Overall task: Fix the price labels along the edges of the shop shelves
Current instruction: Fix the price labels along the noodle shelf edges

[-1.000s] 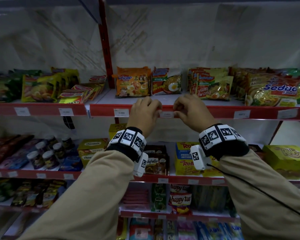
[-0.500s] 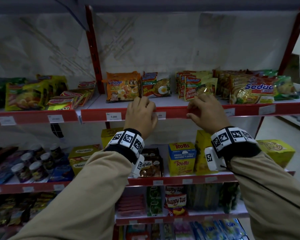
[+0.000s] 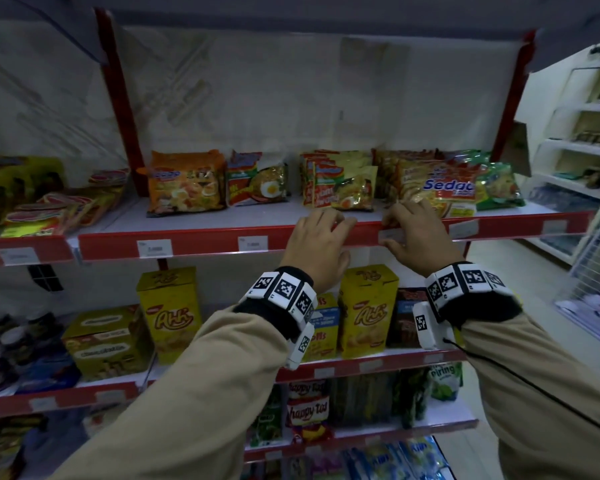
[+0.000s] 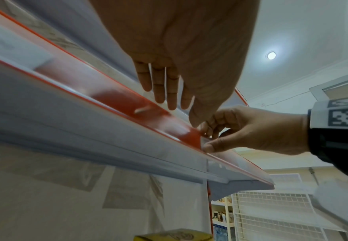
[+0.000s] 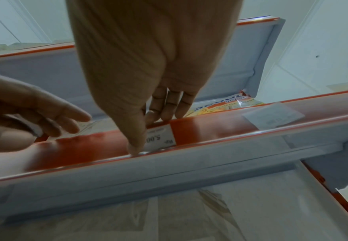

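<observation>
A dim shop aisle, with red-edged metal shelves against a pale back wall and a white rack off to the right.

Nearest are the two tan sleeves and marker-covered wristbands. Past them, the left hand [image 3: 317, 242] rests over the red price rail [image 3: 194, 242] of the upper shelf, fingers straight and relaxed, gripping nothing. Just beside it, the right hand [image 3: 414, 233] has its grip clamped on a price label [image 5: 160, 138]: the thumb presses the lower edge of the strip while the fingertips [image 5: 166, 112] hook over the top of the rail. This label sits in the rail directly in front of the noodle packets [image 3: 340, 183]. More labels [image 3: 253, 243] stand in the rail to the left, and others to the right, well apart from each other. Beyond the rail, packets lie along the shelf; below, yellow snack boxes [image 3: 366, 308] stand on the next shelf.

The label looks like thin paper behind a clear strip, so it should be very light, floppy and easy to crease or tear. It is best taken by its edges or slid flat with a fingertip, rather than pinched in the middle. The glossy strip is probably slippery and springy, so firm, even pressure along its lower lip seems the way to seat the label straight. The printed price is only partly readable.
</observation>
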Tool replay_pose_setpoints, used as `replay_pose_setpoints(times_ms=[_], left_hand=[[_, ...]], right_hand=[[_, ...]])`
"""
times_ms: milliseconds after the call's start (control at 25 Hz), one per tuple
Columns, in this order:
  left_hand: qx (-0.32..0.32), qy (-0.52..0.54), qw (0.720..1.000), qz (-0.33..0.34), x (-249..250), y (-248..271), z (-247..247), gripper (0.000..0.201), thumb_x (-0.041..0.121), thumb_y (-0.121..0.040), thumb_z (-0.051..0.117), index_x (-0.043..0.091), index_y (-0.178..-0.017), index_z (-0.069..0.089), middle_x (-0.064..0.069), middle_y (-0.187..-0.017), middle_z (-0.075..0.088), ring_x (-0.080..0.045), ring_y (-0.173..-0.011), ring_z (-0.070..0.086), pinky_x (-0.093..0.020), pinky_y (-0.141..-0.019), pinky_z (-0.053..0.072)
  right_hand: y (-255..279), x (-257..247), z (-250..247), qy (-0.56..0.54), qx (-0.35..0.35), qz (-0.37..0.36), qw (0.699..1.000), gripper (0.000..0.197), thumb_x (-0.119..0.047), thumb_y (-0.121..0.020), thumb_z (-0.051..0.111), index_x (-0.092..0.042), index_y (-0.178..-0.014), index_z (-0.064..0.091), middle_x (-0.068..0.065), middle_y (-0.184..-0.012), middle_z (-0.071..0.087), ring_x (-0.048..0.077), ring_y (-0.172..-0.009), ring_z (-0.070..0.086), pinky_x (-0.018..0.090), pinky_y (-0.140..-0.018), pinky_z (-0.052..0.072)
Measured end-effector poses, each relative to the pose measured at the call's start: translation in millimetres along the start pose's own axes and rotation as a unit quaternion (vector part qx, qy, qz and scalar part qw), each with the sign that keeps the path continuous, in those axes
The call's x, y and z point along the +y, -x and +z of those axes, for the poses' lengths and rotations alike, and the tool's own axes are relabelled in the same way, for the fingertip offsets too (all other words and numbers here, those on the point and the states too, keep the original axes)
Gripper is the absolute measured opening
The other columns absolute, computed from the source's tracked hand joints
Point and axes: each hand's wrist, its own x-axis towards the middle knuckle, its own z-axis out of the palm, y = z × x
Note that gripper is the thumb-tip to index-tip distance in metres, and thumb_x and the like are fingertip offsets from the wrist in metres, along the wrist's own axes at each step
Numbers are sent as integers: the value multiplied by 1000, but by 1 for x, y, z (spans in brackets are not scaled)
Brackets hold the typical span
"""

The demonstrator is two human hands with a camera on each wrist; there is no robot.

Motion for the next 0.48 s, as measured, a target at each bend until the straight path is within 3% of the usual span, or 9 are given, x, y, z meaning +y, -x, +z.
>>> replay_pose_setpoints(times_ms=[120, 320, 480], left_hand=[[3, -23, 1000, -6, 19, -10, 14, 49, 33, -85, 58, 16, -130, 51, -5, -121, 50, -27, -113, 43, -37, -91, 35], [45, -20, 998, -26, 29, -19, 22, 33, 25, -84, 58, 12, -115, 57, -9, -112, 53, -28, -105, 47, -36, -85, 37], [48, -7, 998, -41, 32, -23, 24, 28, 23, -83, 59, 12, -109, 58, -9, -107, 53, -28, -102, 46, -36, -83, 38]], right_hand=[[0, 10, 2, -3, -3, -23, 1000, 32, -20, -78, 75, -10, -102, 56, 13, -108, 55, 31, -101, 42, 35, -82, 32], [3, 15, 5, 13, 18, -48, 999, 28, -17, -79, 70, -11, -103, 57, 13, -108, 56, 32, -96, 45, 41, -79, 39], [6, 12, 9, 46, 17, -37, 998, 22, -17, -83, 62, -12, -103, 57, 12, -111, 55, 32, -100, 44, 41, -79, 38]])
